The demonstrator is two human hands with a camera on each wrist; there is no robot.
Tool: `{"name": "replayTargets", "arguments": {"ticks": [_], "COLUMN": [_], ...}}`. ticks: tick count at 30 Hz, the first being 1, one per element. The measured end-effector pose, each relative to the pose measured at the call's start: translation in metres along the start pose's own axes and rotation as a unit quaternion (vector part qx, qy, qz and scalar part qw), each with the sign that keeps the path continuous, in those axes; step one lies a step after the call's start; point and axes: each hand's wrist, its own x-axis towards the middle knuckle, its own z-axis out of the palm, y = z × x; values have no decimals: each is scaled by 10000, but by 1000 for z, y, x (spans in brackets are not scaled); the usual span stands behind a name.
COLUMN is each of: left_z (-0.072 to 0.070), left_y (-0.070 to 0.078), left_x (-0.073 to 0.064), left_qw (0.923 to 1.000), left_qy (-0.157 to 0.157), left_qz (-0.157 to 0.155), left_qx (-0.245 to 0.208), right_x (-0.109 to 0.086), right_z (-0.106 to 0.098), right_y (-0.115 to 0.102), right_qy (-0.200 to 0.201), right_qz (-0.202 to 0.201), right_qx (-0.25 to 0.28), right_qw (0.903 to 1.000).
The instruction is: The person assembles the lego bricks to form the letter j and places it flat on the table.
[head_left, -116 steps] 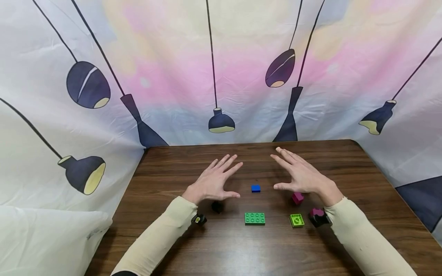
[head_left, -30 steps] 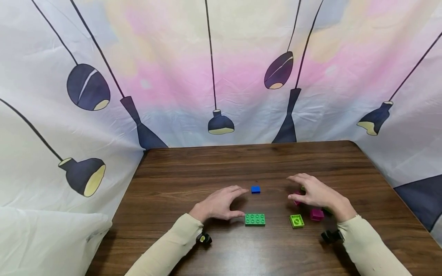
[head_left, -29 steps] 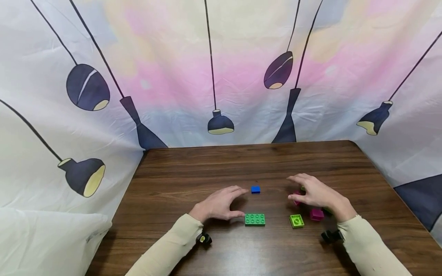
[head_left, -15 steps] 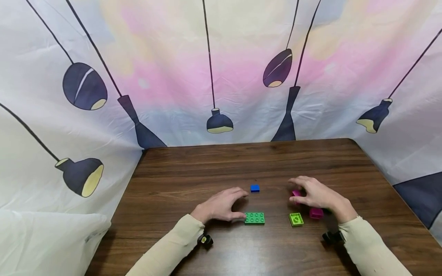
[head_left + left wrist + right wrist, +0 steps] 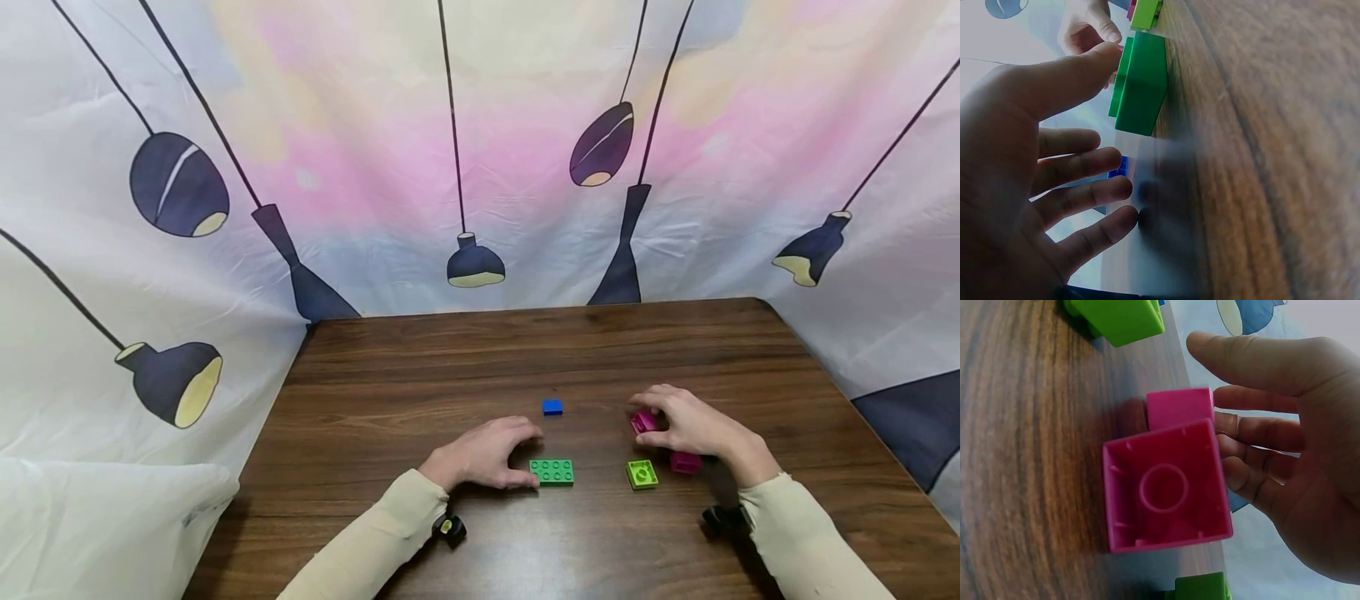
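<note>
My left hand [image 5: 487,454] is low over the table beside the green eight-stud brick [image 5: 551,472], thumb at its near left corner and fingers loosely bent beyond its left end. In the left wrist view the thumb overlaps the green brick [image 5: 1141,84], while the other fingers stay apart from it. My right hand [image 5: 693,423] arches over a magenta brick [image 5: 643,422], which shows between thumb and fingers. The right wrist view has that magenta brick [image 5: 1179,409] partly behind a second, hollow-side-out magenta brick [image 5: 1166,487]; the thumb stands clear of both.
A small blue brick [image 5: 552,407] lies farther back, between the hands. Nearer, a lime brick [image 5: 642,474] rests with its hollow side up, left of the second magenta brick. Another green brick [image 5: 1200,587] peeks in at the right wrist view's bottom. A printed curtain [image 5: 375,167] hangs behind the table.
Both hands have come down from spread poses above the table. Lately the left hand has edged right and nearer, its thumb reaching the green brick; the right fingers have bent toward the magenta brick.
</note>
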Motion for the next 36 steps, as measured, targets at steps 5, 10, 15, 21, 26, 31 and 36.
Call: {"name": "replayTargets", "arguments": {"ticks": [5,10,15,21,26,31,36], "left_z": [-1,0,0,-1,1,3,3], "left_y": [1,2,3,5,5,6,9], "left_x": [-1,-1,0,1,1,1,1], "left_qw": [10000,9999,9999,9998,9997,9995,9986], "left_qy": [-9,-37,-140,-176,-197,-137,-155], "left_qz": [56,68,30,-38,-33,9,4], "left_qx": [50,65,6,69,148,276,511], "right_x": [0,0,0,2,1,3,5], "right_z": [2,2,4,5,7,10,11], "right_y": [3,4,6,8,10,11,11], "right_qy": [-66,-204,-298,-346,-361,-329,-262], "right_qz": [-85,-137,-22,43,-35,-84,-232], "right_qx": [4,66,173,395,452,363,281], "right_qw": [9999,9997,9994,9986,9983,9988,9990]}}
